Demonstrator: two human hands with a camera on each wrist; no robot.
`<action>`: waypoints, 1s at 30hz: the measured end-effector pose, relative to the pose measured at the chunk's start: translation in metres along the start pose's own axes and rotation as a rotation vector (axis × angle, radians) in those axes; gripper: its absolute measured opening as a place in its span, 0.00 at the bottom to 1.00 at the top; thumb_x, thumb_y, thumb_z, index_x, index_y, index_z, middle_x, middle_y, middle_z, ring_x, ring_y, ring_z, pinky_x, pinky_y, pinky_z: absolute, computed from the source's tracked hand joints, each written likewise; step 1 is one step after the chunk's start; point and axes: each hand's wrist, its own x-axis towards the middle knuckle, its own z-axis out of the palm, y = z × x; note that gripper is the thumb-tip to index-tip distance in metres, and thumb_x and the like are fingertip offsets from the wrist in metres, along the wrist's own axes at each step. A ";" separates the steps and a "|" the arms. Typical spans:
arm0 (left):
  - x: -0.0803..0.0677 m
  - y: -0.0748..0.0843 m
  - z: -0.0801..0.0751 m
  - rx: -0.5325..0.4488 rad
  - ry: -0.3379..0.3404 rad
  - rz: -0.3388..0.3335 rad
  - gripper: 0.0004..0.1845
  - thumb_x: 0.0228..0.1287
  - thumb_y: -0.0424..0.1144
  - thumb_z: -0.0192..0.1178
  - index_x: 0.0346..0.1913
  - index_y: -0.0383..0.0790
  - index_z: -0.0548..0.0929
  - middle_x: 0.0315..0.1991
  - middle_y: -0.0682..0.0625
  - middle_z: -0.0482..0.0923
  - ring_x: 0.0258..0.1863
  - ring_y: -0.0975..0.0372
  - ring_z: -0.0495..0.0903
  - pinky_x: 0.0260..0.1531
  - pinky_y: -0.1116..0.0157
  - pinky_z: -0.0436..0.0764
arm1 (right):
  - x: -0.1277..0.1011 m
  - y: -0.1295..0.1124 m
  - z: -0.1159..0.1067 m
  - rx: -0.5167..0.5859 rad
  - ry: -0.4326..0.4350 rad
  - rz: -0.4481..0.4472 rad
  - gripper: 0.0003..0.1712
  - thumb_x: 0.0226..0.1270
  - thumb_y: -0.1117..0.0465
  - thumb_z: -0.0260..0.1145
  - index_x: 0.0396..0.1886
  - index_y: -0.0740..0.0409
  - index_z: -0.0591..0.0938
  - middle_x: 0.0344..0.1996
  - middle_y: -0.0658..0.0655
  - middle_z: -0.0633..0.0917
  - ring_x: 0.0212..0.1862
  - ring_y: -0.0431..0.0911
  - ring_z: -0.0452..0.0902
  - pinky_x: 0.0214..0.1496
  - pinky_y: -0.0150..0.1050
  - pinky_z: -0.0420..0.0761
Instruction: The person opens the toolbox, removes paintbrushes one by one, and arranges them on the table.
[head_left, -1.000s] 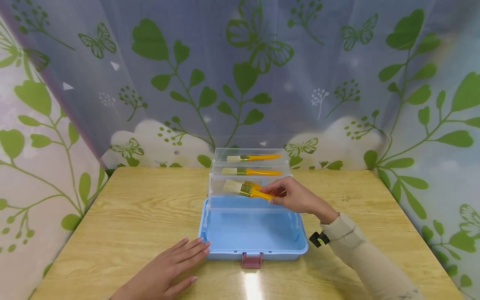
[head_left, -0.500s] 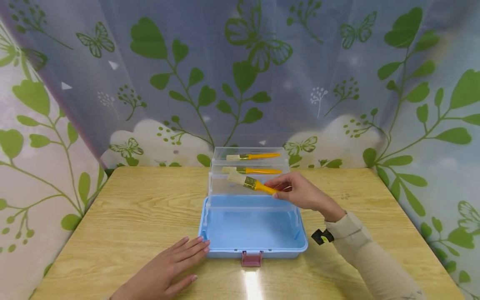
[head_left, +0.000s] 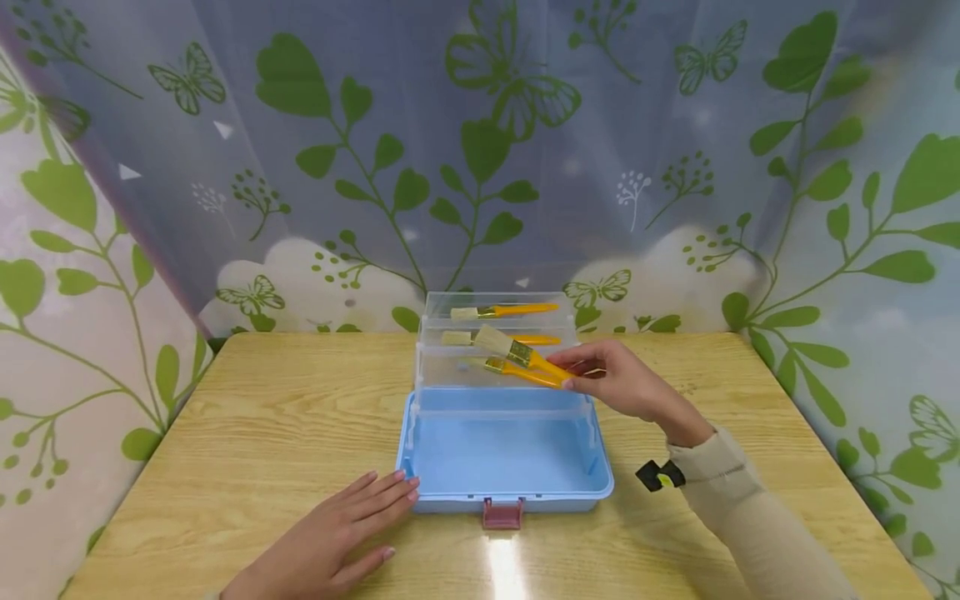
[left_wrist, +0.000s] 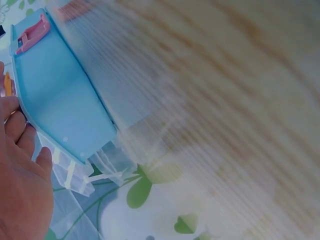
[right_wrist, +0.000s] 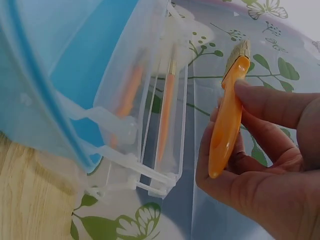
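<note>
My right hand (head_left: 626,379) pinches a wide paintbrush (head_left: 551,369) by its orange handle, pale bristles pointing up and left, above the clear trays. In the right wrist view, the held paintbrush (right_wrist: 230,115) is apart from the trays. My left hand (head_left: 337,533) lies with straight fingers, fingertips at the front left corner of the open blue box (head_left: 408,425). Behind the box's base rise stepped clear trays (head_left: 442,371). Narrower brushes lie in them: a top brush (head_left: 517,310), a middle brush (head_left: 457,337) partly covered by the held one, and a lower brush (head_left: 525,374).
A pink latch (head_left: 502,514) hangs from the box's front. The wooden table (head_left: 300,400) extends around the box. A patterned curtain (head_left: 375,208) stands behind the table. A small black object (head_left: 660,476) sits by the right sleeve.
My right hand has moved slightly right and up with the wide paintbrush, tilting its bristles upward. More of the lower brush shows. My left hand stays in place.
</note>
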 end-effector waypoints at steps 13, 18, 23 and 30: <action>-0.001 0.000 0.001 0.004 0.014 0.020 0.33 0.79 0.47 0.54 0.78 0.35 0.62 0.78 0.44 0.61 0.80 0.58 0.54 0.80 0.68 0.41 | -0.023 0.008 -0.009 0.025 0.094 0.051 0.22 0.72 0.69 0.65 0.64 0.65 0.81 0.61 0.67 0.81 0.55 0.57 0.81 0.51 0.33 0.84; -0.002 0.000 0.002 0.011 0.011 0.012 0.33 0.79 0.49 0.53 0.78 0.36 0.62 0.78 0.43 0.63 0.80 0.57 0.56 0.80 0.68 0.41 | -0.030 0.016 -0.012 0.030 0.121 0.075 0.22 0.72 0.70 0.65 0.64 0.65 0.81 0.62 0.67 0.81 0.56 0.58 0.81 0.51 0.31 0.83; -0.002 0.000 0.002 0.015 0.005 -0.001 0.33 0.79 0.50 0.53 0.79 0.38 0.62 0.78 0.44 0.63 0.79 0.57 0.57 0.79 0.69 0.41 | -0.036 0.022 -0.016 0.027 0.158 0.085 0.22 0.71 0.69 0.66 0.64 0.65 0.81 0.59 0.67 0.82 0.54 0.58 0.82 0.49 0.31 0.84; 0.000 0.001 0.000 0.015 0.021 0.002 0.33 0.79 0.49 0.53 0.78 0.37 0.63 0.78 0.46 0.62 0.79 0.57 0.58 0.79 0.69 0.42 | -0.046 0.027 -0.019 0.045 0.203 0.116 0.24 0.71 0.68 0.67 0.65 0.67 0.79 0.57 0.69 0.83 0.53 0.57 0.82 0.46 0.32 0.85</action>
